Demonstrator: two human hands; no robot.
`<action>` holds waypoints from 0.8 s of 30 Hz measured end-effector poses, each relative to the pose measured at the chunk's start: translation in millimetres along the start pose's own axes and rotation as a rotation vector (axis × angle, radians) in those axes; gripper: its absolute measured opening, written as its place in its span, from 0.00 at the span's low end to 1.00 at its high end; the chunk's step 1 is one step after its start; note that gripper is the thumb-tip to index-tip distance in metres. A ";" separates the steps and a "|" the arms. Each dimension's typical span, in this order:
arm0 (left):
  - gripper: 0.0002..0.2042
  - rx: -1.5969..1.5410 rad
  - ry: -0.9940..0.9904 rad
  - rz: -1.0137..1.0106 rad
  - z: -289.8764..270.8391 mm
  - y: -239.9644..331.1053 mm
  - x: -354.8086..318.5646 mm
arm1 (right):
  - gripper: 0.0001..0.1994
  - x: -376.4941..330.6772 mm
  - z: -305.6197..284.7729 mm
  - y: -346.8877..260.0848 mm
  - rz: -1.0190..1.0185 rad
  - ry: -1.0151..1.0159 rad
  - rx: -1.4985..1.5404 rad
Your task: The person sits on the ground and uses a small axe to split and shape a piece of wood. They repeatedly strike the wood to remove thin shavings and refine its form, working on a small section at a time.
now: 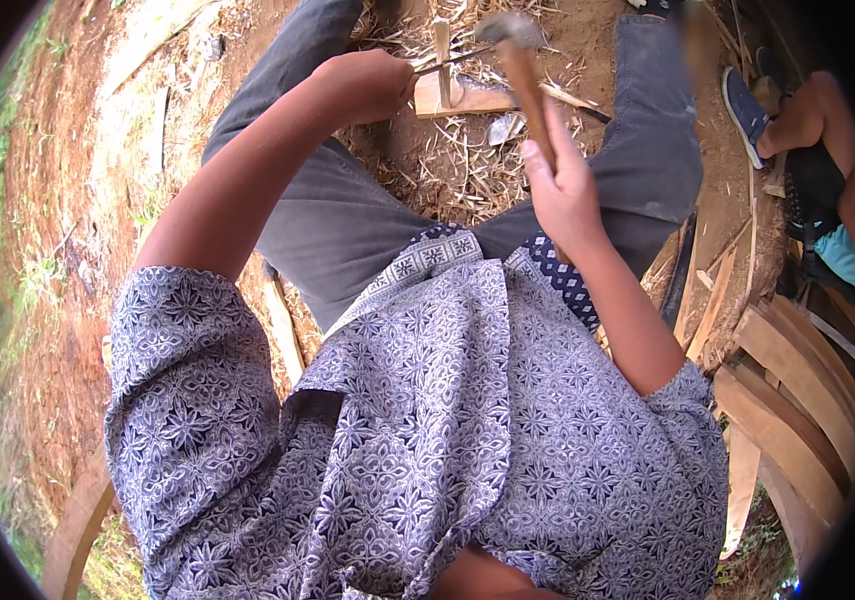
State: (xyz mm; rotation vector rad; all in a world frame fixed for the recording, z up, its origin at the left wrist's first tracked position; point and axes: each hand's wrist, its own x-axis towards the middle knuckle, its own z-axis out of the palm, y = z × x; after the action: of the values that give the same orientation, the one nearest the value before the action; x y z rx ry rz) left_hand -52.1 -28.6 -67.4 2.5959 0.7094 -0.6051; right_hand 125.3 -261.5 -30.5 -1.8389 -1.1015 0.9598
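My right hand (569, 195) is wrapped round the wooden handle of a hammer (524, 82), its metal head raised at the top and slightly blurred. My left hand (365, 88) is closed on a thin dark metal rod (452, 62), perhaps a chisel; its grip end is hidden in the fist. The rod points right, toward the hammer head, apart from it as far as I can see. Beneath it on the ground lies a flat wooden block (482, 98), with a narrow wooden upright (442, 50) standing at its left part.
Wood shavings (447, 180) cover the ground between my legs, with a crumpled clear piece of plastic (505, 128) beside the block. Curved planks (797, 400) are stacked at right. Another person's leg and blue shoe (744, 118) are at far right. Loose wood strips lie about.
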 end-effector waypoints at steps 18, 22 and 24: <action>0.13 0.062 -0.006 0.121 1.4 6.6 0.7 | 0.31 -5.2 -14.2 -45.8 -0.068 0.040 0.206; 0.10 0.089 0.023 0.176 8.3 0.7 7.1 | 0.31 -4.9 -4.1 -19.6 -0.065 0.047 0.089; 0.10 0.109 0.012 0.164 5.3 0.7 7.4 | 0.31 9.6 -0.9 -1.4 -0.118 -0.117 -0.153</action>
State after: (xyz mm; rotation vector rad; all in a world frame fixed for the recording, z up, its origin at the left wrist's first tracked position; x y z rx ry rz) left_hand -47.5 -28.8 -75.4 2.7259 0.4725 -0.5932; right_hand 128.9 -252.5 -30.9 -1.8338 -1.3730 0.9456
